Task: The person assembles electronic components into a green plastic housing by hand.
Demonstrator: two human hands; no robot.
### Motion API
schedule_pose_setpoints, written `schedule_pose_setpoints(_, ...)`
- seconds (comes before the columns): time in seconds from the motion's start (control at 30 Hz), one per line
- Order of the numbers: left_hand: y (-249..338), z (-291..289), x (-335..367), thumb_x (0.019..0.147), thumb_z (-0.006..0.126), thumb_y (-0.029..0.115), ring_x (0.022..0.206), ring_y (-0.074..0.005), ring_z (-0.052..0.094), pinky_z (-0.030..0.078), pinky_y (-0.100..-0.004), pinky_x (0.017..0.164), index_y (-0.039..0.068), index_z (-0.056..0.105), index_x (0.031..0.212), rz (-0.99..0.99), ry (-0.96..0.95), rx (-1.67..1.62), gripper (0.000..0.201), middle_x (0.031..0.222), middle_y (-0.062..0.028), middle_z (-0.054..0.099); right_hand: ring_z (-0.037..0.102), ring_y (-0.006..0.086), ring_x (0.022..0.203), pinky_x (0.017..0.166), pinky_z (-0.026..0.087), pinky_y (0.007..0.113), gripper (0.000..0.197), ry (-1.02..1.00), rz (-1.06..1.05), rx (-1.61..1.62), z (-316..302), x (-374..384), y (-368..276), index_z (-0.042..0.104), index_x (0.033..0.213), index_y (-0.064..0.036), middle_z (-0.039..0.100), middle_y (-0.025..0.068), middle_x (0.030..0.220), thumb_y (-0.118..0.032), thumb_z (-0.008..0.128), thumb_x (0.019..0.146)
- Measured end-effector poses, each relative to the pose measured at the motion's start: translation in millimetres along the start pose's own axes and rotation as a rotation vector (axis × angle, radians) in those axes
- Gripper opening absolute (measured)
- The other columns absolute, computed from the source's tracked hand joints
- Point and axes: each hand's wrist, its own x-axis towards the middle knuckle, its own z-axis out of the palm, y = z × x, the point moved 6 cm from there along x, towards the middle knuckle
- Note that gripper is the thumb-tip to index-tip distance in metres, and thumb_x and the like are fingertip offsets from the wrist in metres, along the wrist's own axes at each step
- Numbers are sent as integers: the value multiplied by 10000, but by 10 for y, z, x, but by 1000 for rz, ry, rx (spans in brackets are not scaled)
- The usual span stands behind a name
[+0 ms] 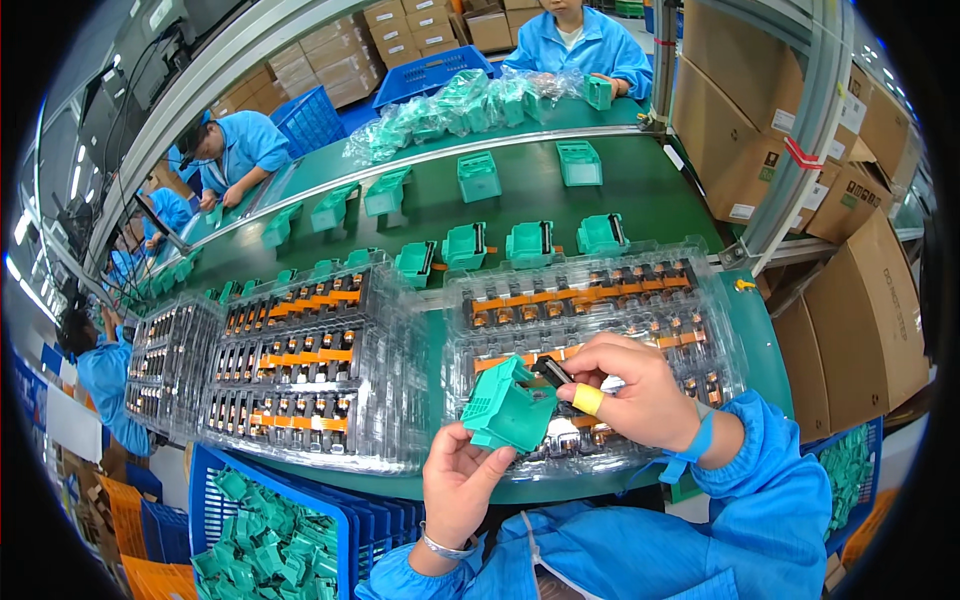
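Observation:
My left hand grips a green plastic housing from below, tilted in front of my body. My right hand pinches a small black part at the housing's upper right edge; whether it sits inside or only touches is unclear. Yellow tape wraps a digit of that hand. Just beneath both hands lies a stack of clear plastic trays holding black parts joined by orange strips.
Rows of green housings stand on the green conveyor beyond the trays. More tray stacks are at left. A blue crate of green pieces stands lower left. Cartons line the right. A person works across the belt, others at left.

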Motion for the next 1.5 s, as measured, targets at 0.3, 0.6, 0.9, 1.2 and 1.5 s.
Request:
schedule_pose_setpoints(0.3, -20, 63, -14, 802, 607, -57, 1015, -178, 545, 439, -298, 890, -25, 434, 1073, -29, -25, -13, 324, 1082, -121, 552, 535, 125, 627, 543, 434, 248, 168, -104, 152, 20, 76, -36, 206, 614, 888, -1, 566, 53, 724, -83, 682, 757)
schedule_pose_setpoints(0.6, 14, 93, 13, 801, 604, -64, 978, -157, 556, 461, -289, 846, -15, 442, 1037, -36, -82, -36, 291, 1063, -115, 560, 563, 83, 769, 655, 481, 233, 254, -125, 431, 404, 192, -85, 379, 562, 1009, 16, 603, 43, 843, -52, 661, 785)
schedule_pose_setpoints(0.9, 49, 180, 35, 754, 642, -76, 924, -144, 574, 470, -276, 809, 3, 460, 989, -24, -98, 11, 308, 1009, -93, 571, 579, 90, 734, 644, 491, 242, 199, -291, 532, 423, 208, -103, 461, 573, 918, 16, 607, 49, 794, -55, 679, 767)
schedule_pose_setpoints(1.2, 3, 201, 55, 802, 586, -70, 1030, -198, 548, 464, -323, 880, -12, 425, 1081, -74, -122, -10, 328, 1088, -143, 542, 547, 70, 703, 628, 458, 219, 168, -170, 459, 338, -6, -83, 352, 573, 855, -12, 575, 15, 769, -62, 697, 753)
schedule_pose_setpoints(1.5, 273, -211, -284, 845, 537, -5, 960, -260, 585, 513, -370, 823, -14, 439, 1081, 299, 62, 97, 256, 1031, -172, 560, 557, 147, 650, 496, 508, 288, 177, 449, 577, -233, -1965, 732, 1219, 545, 815, 20, 559, 67, 746, -95, 668, 762)
